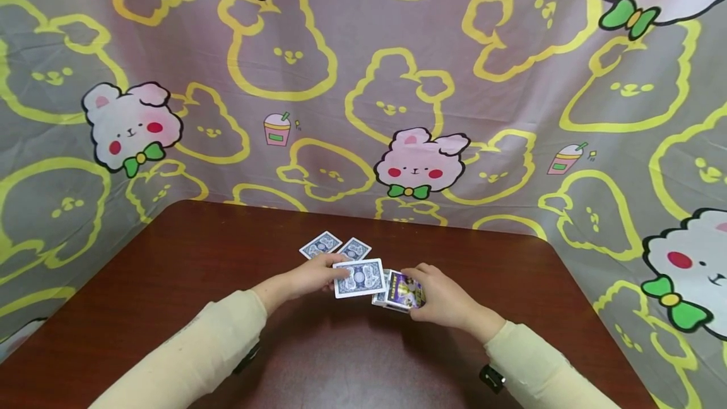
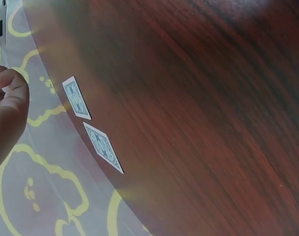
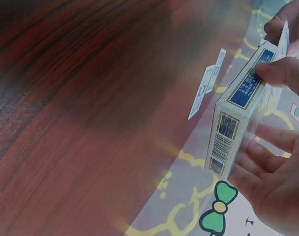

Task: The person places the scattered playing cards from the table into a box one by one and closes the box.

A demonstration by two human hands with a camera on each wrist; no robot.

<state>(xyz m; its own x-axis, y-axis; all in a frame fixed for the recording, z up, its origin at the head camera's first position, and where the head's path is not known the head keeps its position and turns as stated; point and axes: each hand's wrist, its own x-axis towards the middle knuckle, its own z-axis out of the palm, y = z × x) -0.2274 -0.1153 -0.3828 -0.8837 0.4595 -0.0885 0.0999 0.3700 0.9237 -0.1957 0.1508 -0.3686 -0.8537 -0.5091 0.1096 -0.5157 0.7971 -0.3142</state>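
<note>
In the head view my left hand pinches a blue-backed playing card at its left side, thumb on top. The card's right edge overlaps a playing card box with a purple and yellow picture. My right hand grips that box from the right. In the right wrist view the box shows a blue label and a barcode, with the thumb along its side and the fingers beneath. Part of my left hand shows at the edge of the left wrist view; its card is hidden there.
Two more cards lie back up on the dark red wooden table, a left card and a right card, just beyond my left hand. A patterned cloth with rabbit heads hangs behind the table and at its sides.
</note>
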